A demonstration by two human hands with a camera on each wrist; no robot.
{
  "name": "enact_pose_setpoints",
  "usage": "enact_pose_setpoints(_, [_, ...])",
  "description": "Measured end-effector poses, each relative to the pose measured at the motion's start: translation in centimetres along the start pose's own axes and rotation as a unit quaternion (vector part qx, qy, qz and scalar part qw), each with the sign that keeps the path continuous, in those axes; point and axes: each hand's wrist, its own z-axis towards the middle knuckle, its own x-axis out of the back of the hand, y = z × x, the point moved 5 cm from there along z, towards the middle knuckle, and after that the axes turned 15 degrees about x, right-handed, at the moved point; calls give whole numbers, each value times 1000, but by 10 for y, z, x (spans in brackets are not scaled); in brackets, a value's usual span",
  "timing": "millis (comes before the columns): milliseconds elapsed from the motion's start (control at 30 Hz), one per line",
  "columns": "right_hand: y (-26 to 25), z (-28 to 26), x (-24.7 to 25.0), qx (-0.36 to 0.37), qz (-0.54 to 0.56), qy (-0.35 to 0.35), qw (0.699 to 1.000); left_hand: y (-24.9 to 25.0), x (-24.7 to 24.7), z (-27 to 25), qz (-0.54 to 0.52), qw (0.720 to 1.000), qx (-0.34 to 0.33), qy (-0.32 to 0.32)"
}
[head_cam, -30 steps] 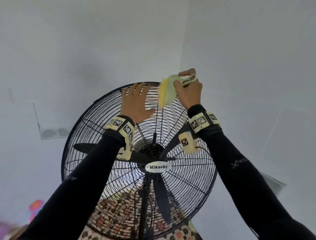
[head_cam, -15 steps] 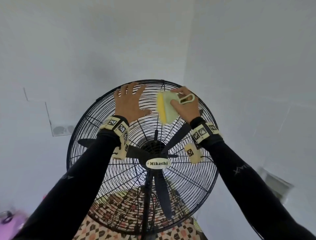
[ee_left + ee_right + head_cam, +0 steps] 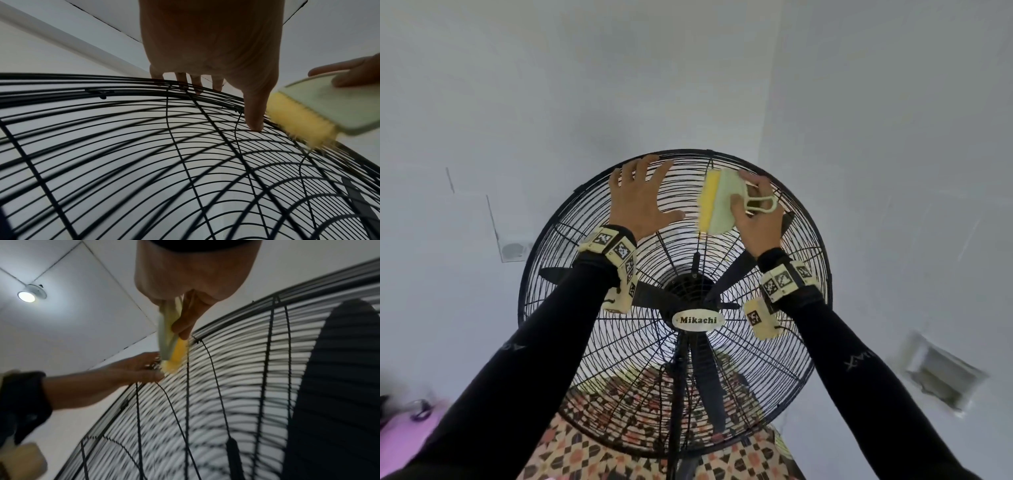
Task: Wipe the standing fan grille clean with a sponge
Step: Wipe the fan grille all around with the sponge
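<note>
Black wire grille (image 3: 619, 342) on the standing fan was where I had both hands, up near the top rim. Progress, my read only: wiping was mid-way at best. I had the sponge (image 3: 717, 202) on the upper right part of the grille, just below the rim, and the whole lower half plus the left side showed no sign either way; I could not tell dust from clean wire at this resolution, so how much was done stayed unclear. I judged the centre around the Mikachi badge (image 3: 698, 320) and the bottom arc were left to cover. Sponge was yellow foam with a pale green backing and a loop handle; in the left wrist view its yellow edge (image 3: 300, 120) sat touching the wires, tilted, foam side to the grille. My right hand (image 3: 756, 216) was grasping the sponge, thumb and fingers pinched round the backing, which the right wrist view (image 3: 185, 318) confirmed. My left hand (image 3: 640, 202) was released, fingers spread and straight, laid flat on the grille just left of the sponge to brace it, fingertips (image 3: 197, 87) reaching the rim. Both arms were raised and extended forward, wrists bent back, sleeves dark. Fan blades (image 3: 705, 377) sat behind the wires, not blurred. Patterned floor showed below through the grille.
</note>
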Motion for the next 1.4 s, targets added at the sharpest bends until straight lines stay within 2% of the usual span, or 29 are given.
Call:
enact_pose_setpoints(133, [10,-27,-9,-31,-8,-104,994,0,-1,1,4,1000,5,8])
enact_pose_setpoints(167, [12,-30,-8,-37,3,-107,994,-1,-1,1,5,1000,7,8])
enact_pose_setpoints(300, [12,-33,2,11,4,-27,1000,-1,-3,0,6,1000,5,8])
enact_pose_setpoints(433, [17,-52,-3,-12,12,-100,995,-2,-3,1,-2,1000,10,16])
enact_pose_setpoints(600, [17,-45,11,17,6,-25,1000,2,0,-2,-7,1000,9,12])
enact_pose_setpoints(733, [21,-64,6,10,-8,-125,992,2,1,-2,-4,1000,18,11])
enact_pose_setpoints(767, [20,-64,8,10,-7,-127,992,2,2,-2,-5,1000,20,10])
enact_pose_setpoints(900, [17,-62,15,44,-22,-37,998,5,2,-4,-4,1000,14,9])
enact_pose_setpoints(933, [18,-69,12,42,-33,-46,998,6,2,-4,-2,1000,15,9])
enact_pose_setpoints(1000, [21,-89,1,35,-49,-118,991,6,2,-4,4,1000,20,7])
enact_pose_setpoints(1067, [15,-101,-4,57,-59,-180,980,5,2,-4,7,1000,27,10])
enact_pose_setpoints(1100, [14,-101,-4,64,-55,-175,981,5,2,-4,7,1000,28,12])
enact_pose_setpoints(1200, [12,-94,6,56,-48,-72,995,6,2,-7,8,1000,24,10])
enact_pose_setpoints(1233, [12,-98,7,50,-52,-58,996,6,2,-7,11,1000,24,8])
enact_pose_setpoints(1267, [13,-105,7,46,-55,-69,995,7,3,-7,14,1000,25,6])
enact_pose_setpoints(1367, [7,-131,1,62,-47,-176,981,5,4,-5,17,999,31,2])
enact_pose_setpoints(1400, [5,-132,1,71,-45,-191,978,5,4,-6,17,999,32,1])
